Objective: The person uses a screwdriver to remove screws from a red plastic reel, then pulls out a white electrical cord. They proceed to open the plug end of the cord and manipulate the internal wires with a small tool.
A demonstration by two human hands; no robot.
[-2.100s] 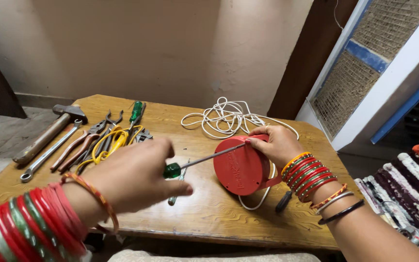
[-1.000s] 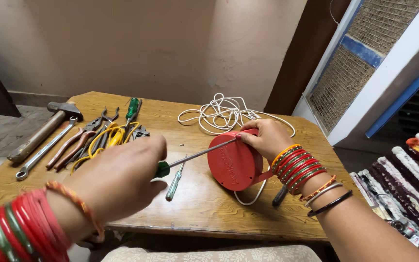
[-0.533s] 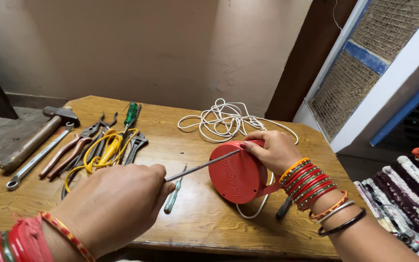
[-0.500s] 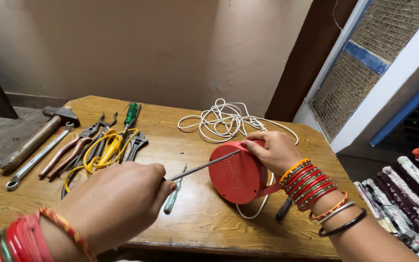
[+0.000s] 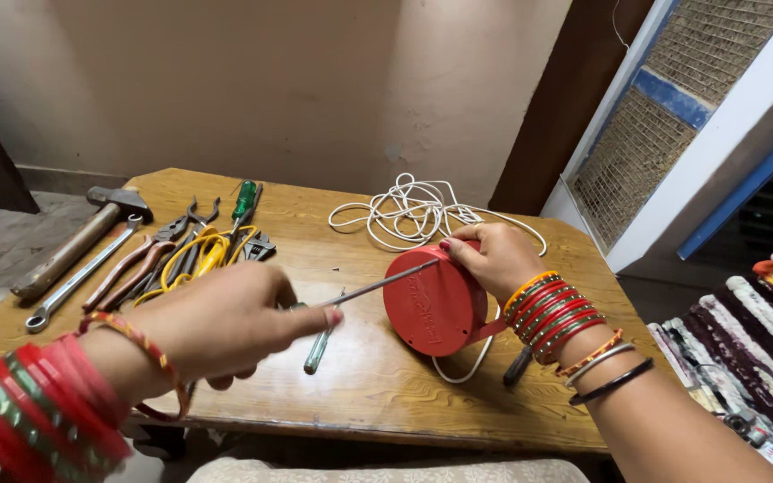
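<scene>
Your left hand (image 5: pixel 225 322) sits low and near you, its back turned up, the fingers curled into a closed grip with the index finger stretched forward, its painted nail pointing toward your other hand. The left wrist is bent slightly, and the forearm runs back to the lower left corner, stacked with red and green bangles. Your right hand (image 5: pixel 492 258) is farther out, palm turned inward, fingers wrapped down and the thumb pressed in beside them. The right wrist carries a band of red and orange bangles, and the forearm slants back to the lower right corner.
</scene>
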